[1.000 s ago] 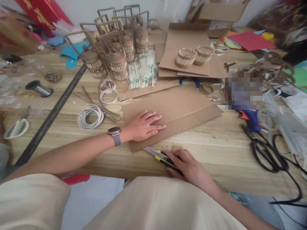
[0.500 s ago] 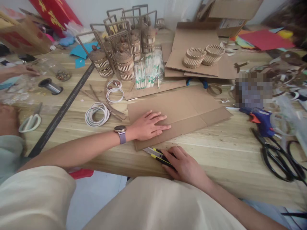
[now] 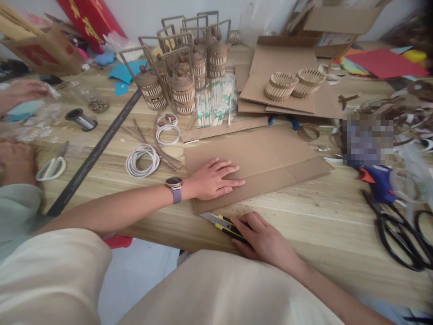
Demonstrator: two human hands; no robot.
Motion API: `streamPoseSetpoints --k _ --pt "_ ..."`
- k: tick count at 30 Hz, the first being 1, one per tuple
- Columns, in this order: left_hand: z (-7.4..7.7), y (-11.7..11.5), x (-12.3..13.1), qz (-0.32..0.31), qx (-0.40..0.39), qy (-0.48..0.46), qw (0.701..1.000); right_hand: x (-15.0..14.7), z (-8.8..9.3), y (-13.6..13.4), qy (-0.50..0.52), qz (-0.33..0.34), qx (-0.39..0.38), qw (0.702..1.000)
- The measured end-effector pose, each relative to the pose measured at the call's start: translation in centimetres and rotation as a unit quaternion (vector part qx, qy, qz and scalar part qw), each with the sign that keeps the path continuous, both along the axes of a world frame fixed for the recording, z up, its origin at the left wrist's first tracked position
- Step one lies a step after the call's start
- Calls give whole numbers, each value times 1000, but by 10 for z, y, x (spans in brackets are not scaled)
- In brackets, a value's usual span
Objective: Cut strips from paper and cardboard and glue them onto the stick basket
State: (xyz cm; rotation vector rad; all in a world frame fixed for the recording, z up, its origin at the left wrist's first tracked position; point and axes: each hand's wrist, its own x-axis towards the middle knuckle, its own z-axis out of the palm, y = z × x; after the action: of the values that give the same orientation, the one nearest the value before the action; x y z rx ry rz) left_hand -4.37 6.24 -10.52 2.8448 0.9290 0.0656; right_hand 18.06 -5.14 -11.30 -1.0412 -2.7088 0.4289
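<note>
My left hand (image 3: 214,179) lies flat with spread fingers on the left part of a brown cardboard sheet (image 3: 267,151). A watch (image 3: 173,182) is on that wrist. Near the table's front edge, my right hand (image 3: 260,232) has its fingers wrapped round a yellow and black utility knife (image 3: 228,225). The knife's blade points left and lies just below the sheet's lower left corner. Coils of white cord (image 3: 142,160) rest left of the sheet.
Several lidded baskets with tall handles (image 3: 182,92) stand behind. Two open baskets (image 3: 280,85) sit on stacked cardboard. At right are a blue glue gun (image 3: 380,183) and black scissors (image 3: 395,234). Another person's hands (image 3: 16,160) and white-handled scissors (image 3: 52,168) are at left.
The whole view has shifted, so most things appear a little further right. My left hand stays flat on the cardboard, and the knife stays in my right hand, just below the sheet.
</note>
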Motion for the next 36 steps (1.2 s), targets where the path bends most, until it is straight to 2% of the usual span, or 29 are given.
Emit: streamPoseSetpoints --k 13,22,27,31,34,36 --pt "-1 2 -2 -11 12 11 1000 12 15 24 7 50 -59 997" --pt "-4 2 -2 -14 14 -2 1000 6 26 50 -21 114 -98 988" --pt "-2 3 -3 -16 -8 2 1000 6 29 55 -48 145 -119 981" --pt "0 3 -5 -20 -24 -27 999 23 32 48 -37 105 -106 988" --pt "0 1 -8 -5 -30 -79 996 50 38 36 20 -3 -129 991" --pt "0 -2 -10 33 -29 -123 991 69 43 27 86 -98 -169 977"
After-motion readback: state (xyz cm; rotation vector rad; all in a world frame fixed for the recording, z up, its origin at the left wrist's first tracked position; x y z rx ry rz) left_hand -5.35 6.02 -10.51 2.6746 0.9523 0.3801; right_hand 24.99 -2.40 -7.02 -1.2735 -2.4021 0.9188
